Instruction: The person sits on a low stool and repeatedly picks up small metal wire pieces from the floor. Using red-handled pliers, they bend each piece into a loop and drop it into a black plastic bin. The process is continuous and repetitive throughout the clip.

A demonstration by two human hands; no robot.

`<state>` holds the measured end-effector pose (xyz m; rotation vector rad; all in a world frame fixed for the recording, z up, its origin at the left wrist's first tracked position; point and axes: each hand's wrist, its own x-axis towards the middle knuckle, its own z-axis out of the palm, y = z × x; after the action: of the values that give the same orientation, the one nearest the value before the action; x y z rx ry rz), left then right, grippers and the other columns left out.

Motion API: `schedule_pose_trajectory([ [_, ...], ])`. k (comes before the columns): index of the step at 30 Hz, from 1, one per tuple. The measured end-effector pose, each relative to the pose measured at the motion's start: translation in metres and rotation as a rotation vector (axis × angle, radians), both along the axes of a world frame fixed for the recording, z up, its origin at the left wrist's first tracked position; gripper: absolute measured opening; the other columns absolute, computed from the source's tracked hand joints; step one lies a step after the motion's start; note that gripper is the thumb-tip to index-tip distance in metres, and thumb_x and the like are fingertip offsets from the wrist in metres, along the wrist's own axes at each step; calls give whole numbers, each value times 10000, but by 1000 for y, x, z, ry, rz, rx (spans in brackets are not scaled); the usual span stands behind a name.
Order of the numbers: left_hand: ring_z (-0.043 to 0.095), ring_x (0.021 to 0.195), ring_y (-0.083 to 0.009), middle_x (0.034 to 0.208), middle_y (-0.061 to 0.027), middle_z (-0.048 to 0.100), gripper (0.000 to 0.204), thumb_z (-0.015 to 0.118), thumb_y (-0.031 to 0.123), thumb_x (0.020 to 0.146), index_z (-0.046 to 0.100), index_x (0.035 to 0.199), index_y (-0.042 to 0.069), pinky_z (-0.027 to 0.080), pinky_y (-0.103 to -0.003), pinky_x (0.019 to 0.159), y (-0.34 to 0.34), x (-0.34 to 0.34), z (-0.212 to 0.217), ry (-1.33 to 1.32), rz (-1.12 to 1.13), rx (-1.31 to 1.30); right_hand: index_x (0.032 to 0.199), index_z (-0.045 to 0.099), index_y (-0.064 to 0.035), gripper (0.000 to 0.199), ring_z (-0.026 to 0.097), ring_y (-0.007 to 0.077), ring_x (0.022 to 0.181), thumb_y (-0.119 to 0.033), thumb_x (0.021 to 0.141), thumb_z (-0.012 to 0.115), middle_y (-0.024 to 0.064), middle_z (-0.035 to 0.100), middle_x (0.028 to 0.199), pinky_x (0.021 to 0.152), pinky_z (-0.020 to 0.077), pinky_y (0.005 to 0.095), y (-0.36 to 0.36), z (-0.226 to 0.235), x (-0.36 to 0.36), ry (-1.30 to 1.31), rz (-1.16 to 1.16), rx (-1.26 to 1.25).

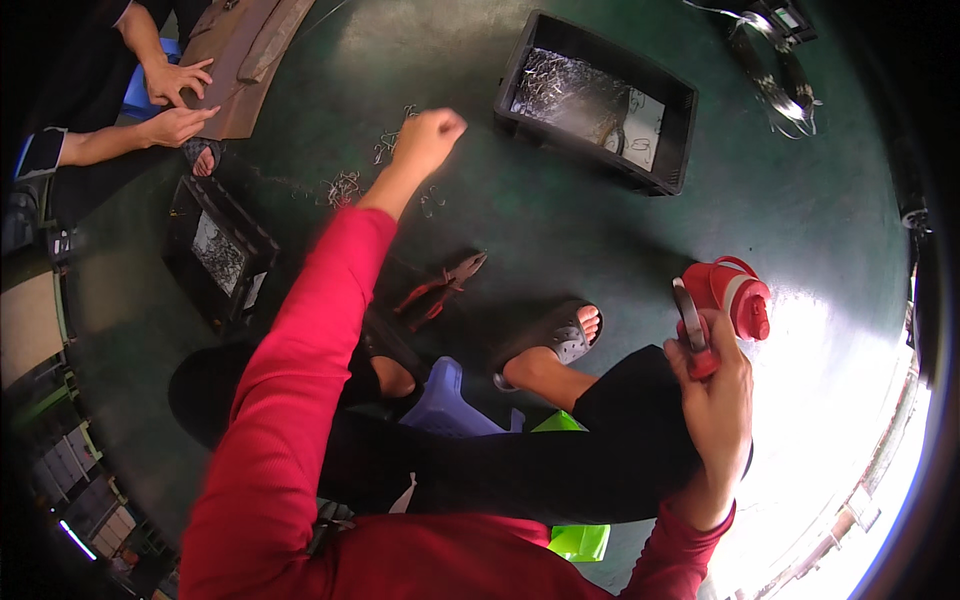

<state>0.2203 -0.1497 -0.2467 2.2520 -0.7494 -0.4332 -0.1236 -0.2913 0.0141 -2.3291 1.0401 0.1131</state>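
My left hand [430, 140] is stretched out over the floor, slightly blurred, its fingers curled closed; whatever may be in them is hidden. Under and beside it lie loose bent metal hooks [342, 188] in small heaps. By my right knee, my right hand [718, 400] grips a red-handled metal tool [690, 318], whose curved steel part points up; its exact kind does not show. Just beyond that tool is a red jug [742, 295] with a white band. A pair of red-handled pliers [445, 288] rests on the floor between the hooks and my feet.
A black crate [510, 120] with metal pieces stands ahead, and a smaller black crate [262, 240] at left. Coiled wire [775, 85] lies far right. Another person's hands [175, 100] are over a brown board [240, 60]. A blue stool [450, 405] is beneath my legs.
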Motion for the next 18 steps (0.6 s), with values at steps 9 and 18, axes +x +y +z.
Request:
schedule_pose_trajectory([
  [9,472,1180,-294,1153,-30,574,170,757,128,747,682,895,165,424,-454,950,93,-28,-111,-313,-307,137,983,535,-27,223,605,366,703,-49,817,682,152,601,770,655,470,384,-1,-8,24,40,6,113],
  [18,439,1233,-283,1268,-45,536,142,726,188,809,647,897,109,397,-471,968,57,-32,-79,-323,-258,-27,1014,539,-31,250,608,371,738,-64,816,688,161,615,825,670,469,390,1,-13,33,63,83,100],
])
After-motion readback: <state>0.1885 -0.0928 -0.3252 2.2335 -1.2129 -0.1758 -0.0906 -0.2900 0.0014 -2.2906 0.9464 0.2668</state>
